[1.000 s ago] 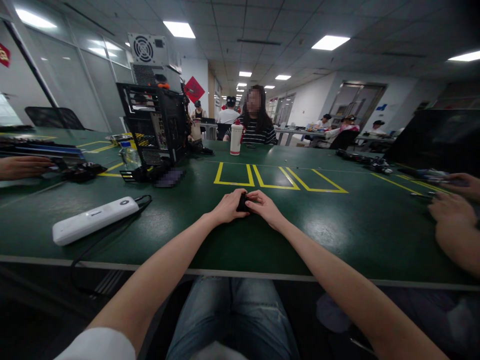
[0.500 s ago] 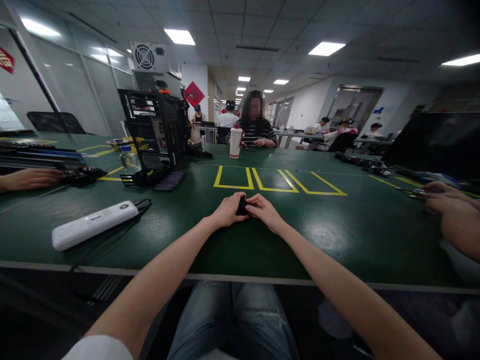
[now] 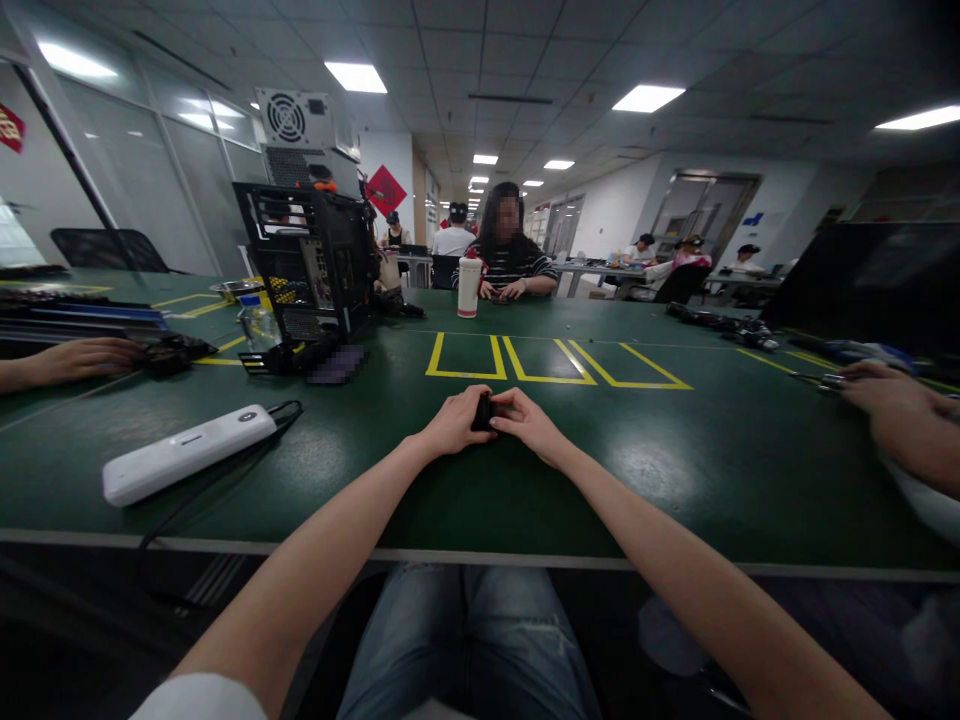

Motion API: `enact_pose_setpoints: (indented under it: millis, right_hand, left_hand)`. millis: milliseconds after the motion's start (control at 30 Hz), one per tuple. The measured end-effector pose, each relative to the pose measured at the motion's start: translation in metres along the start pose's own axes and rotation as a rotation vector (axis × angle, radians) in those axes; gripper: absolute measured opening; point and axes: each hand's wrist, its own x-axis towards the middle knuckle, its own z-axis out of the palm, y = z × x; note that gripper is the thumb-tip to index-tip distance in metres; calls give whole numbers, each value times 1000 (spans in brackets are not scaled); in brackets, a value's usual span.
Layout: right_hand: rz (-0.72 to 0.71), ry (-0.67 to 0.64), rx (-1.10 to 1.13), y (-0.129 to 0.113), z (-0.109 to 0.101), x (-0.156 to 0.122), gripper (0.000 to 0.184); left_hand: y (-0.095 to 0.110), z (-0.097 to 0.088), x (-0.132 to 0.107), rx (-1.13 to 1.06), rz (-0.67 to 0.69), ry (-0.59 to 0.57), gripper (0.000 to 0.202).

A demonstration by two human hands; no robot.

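A small black object (image 3: 483, 412) is held between my two hands, low over the green table (image 3: 495, 500); its kind cannot be made out. On its left side, my left hand (image 3: 454, 420) is closed around it, thumb below and fingers above. From the right, my right hand (image 3: 526, 416) presses its bent fingertips and thumb against the same object. Much of the black object is covered by my fingers. Just beyond my hands, yellow tape outlines (image 3: 551, 381) mark the tabletop.
A white elongated device (image 3: 187, 455) with a black cable lies at the left. Behind it stands an open black computer case (image 3: 307, 260). A white cup (image 3: 469, 287) is at the far edge, before a seated person. Other people's hands (image 3: 892, 395) work at the right and left.
My hands stay almost in place around the black object. The person across the table has shifted their hands, and the neighbour's hand at left has moved slightly right.
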Motion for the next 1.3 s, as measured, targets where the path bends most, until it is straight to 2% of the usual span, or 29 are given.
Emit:
enact_pose_setpoints:
  millis: [233,400,767,1033,1300]
  right_hand:
    - [54,73,14,4,3,2,25]
    - [42,91,-35,6,2,5,30]
    - [49,8,23,4,0,0,34]
    - [63,68,-38,6,0,3,29]
    - [32,25,-15,5,-1,4,33]
  left_hand:
    - [-1,2,1,8,2,14,62]
    - [0,-1,0,5,12,-5,60]
    - [2,-2,0,-16,-12,-11,57]
    - [0,-1,0,-10,6,-8,60]
    - [-3,1,1,-24,2,2,61]
